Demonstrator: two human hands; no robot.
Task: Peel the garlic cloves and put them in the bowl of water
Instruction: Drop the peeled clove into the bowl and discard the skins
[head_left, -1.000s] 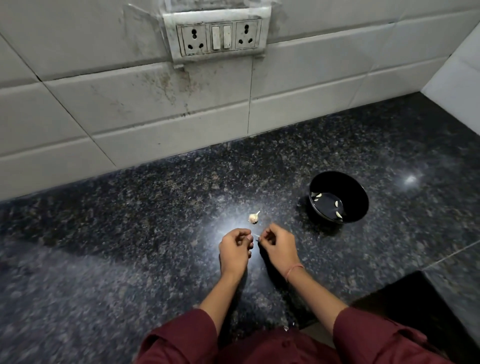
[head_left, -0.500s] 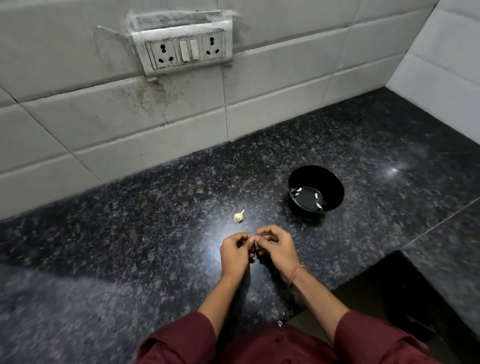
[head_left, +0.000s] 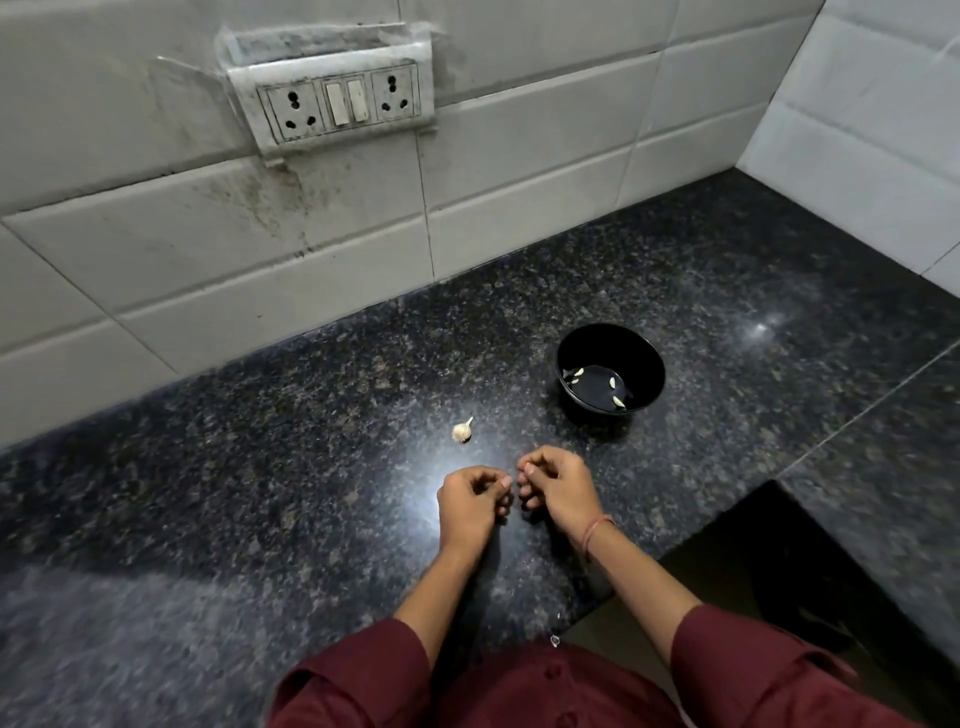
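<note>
Garlic piece (head_left: 462, 431) lies on the granite counter (head_left: 260, 467), just beyond the hands and apart from the black bowl (head_left: 613, 345). At least 3 peeled cloves (head_left: 618, 401) sit in its water. We judge a clove light, firm and slippery once bare, with brittle, papery skin: pinch it at the ends and lift the skin from the root tip. Left hand (head_left: 470, 501) and right hand (head_left: 558, 491) have curled fingers, tips nearly meeting; we cannot tell whether they pinch a clove.

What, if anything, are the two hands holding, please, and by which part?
It cannot be told: the left hand and right hand have curled fingers close together, hiding anything in their grip.
</note>
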